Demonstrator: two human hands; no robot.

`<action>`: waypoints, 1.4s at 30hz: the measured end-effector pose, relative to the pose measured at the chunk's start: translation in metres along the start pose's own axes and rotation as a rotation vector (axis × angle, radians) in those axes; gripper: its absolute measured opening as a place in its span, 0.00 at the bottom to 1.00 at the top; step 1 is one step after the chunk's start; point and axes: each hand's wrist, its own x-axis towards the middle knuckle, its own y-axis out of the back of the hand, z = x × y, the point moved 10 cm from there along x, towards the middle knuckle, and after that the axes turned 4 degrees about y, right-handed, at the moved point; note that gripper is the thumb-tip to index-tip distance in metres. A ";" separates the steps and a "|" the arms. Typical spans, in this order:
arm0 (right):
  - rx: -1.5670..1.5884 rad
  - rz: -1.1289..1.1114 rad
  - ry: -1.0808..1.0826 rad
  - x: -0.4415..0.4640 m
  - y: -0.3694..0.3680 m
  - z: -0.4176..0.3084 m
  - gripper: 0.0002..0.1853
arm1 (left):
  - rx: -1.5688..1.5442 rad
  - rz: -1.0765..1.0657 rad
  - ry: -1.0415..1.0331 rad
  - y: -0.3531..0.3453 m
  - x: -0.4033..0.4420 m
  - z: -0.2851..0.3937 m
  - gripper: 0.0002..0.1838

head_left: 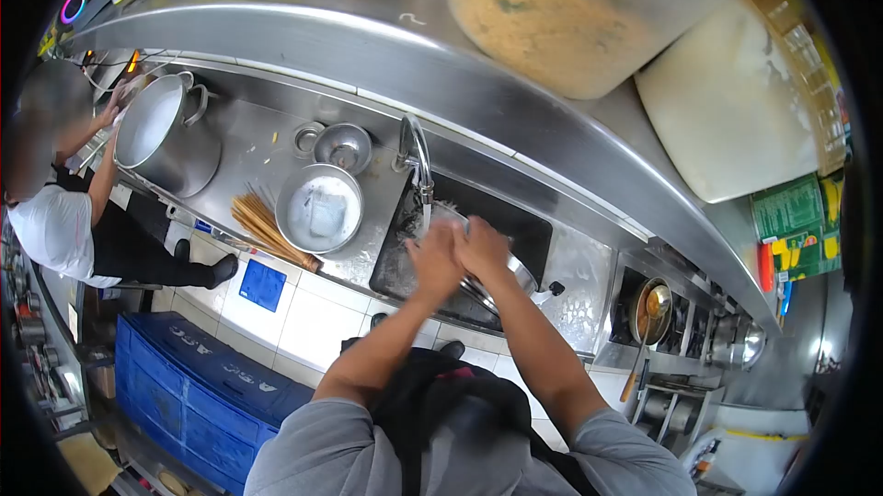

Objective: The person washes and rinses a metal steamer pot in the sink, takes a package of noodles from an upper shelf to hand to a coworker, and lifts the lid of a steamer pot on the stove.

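Both my hands are over the black sink [391, 261], side by side under the tap [422, 160], from which water runs. My left hand [436, 259] is blurred and its fingers cannot be made out clearly. Beside it on the right, my right hand [481, 248] has its fingertips near the left hand, also smeared. Below and behind my hands a round metal pan [522, 277] lies in the sink, partly hidden by them. To the left of the sink stands a metal bowl [319, 211] with whitish contents.
A bamboo brush [269, 227] lies left of the bowl. Small metal bowls [343, 148] stand behind it. A co-worker [60, 229] stands at a large pot [170, 132]. Tubs [570, 17] sit on the overhead shelf [386, 54]. A wok [650, 310] is at the right.
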 end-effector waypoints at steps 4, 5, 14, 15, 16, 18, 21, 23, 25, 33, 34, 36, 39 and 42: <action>-0.037 -0.176 0.023 0.048 -0.033 -0.053 0.26 | 0.069 0.049 -0.291 0.011 -0.046 0.022 0.26; -0.036 -0.178 0.034 0.055 -0.036 -0.056 0.26 | 0.025 0.081 -0.285 0.017 -0.042 -0.001 0.27; -0.127 -0.253 0.081 0.056 -0.044 -0.049 0.19 | -0.177 0.175 -0.085 0.020 -0.028 -0.015 0.26; -0.152 -0.259 0.120 0.049 -0.040 -0.052 0.18 | -0.176 0.183 -0.089 0.036 -0.026 -0.019 0.26; -0.176 -0.264 0.157 0.042 -0.034 -0.057 0.18 | -0.130 0.076 0.014 0.040 -0.021 -0.035 0.23; -0.174 -0.282 0.162 0.025 -0.016 -0.055 0.18 | -0.114 0.006 0.178 0.055 -0.017 -0.061 0.17; -0.128 -0.274 0.146 0.003 0.040 -0.060 0.18 | -0.412 0.013 0.267 0.042 0.000 -0.129 0.19; -0.089 -0.261 0.105 -0.018 0.072 -0.055 0.18 | -0.415 0.066 0.264 0.035 0.010 -0.141 0.21; -0.011 -0.167 0.180 -0.035 0.100 -0.061 0.16 | -0.419 0.126 0.259 0.042 0.023 -0.136 0.22; 0.218 0.186 0.307 -0.102 0.168 -0.033 0.09 | -0.619 0.046 0.217 0.095 0.004 -0.043 0.26; 0.295 0.238 0.319 -0.111 0.171 -0.025 0.09 | -0.576 0.110 0.171 0.114 -0.005 -0.026 0.25; 0.435 0.279 0.263 -0.124 0.158 0.004 0.14 | -0.501 0.131 0.058 0.136 -0.019 0.004 0.24; 0.516 0.319 0.182 -0.133 0.125 0.048 0.17 | -0.428 0.161 -0.117 0.130 -0.035 0.033 0.23; 0.558 0.222 0.062 -0.135 0.074 0.094 0.19 | -0.319 0.167 -0.231 0.089 -0.034 0.033 0.25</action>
